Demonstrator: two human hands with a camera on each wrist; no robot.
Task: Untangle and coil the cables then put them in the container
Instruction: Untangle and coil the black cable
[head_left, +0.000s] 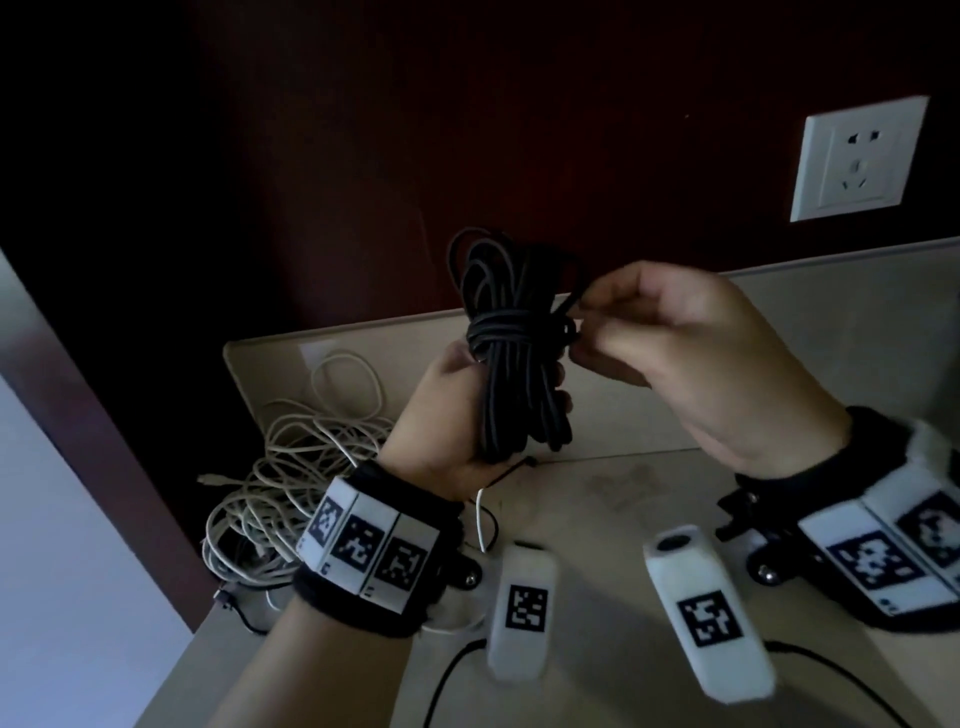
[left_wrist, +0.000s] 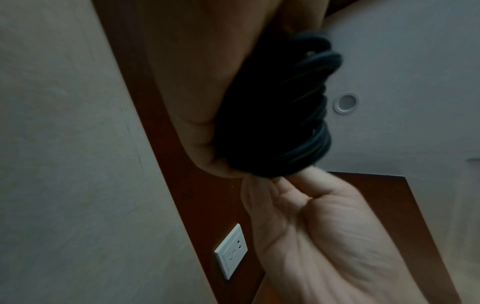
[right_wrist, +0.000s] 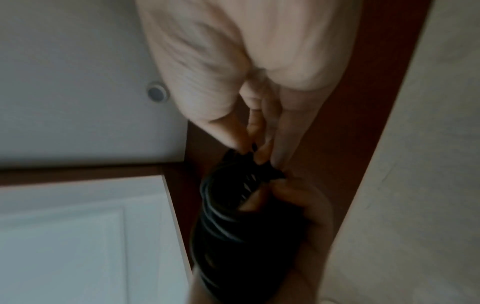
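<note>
A black cable (head_left: 511, 353) is bundled into a coil with turns wrapped round its middle. My left hand (head_left: 457, 415) grips the lower half of the bundle and holds it upright above the table. My right hand (head_left: 649, 338) pinches the loose end of the black cable at the wrap on the bundle's right side. In the left wrist view the black coil (left_wrist: 306, 115) lies against my palm, and my right hand (left_wrist: 324, 226) reaches it from below. In the right wrist view my fingertips (right_wrist: 259, 152) pinch the black cable (right_wrist: 233, 216). A tangled heap of white cables (head_left: 291, 467) lies on the table at the left.
The beige table (head_left: 779, 338) meets a dark red wall with a white socket (head_left: 857, 161). A thin white lead (head_left: 480, 519) and black leads (head_left: 447, 675) run near the table's front edge. No container shows in any view.
</note>
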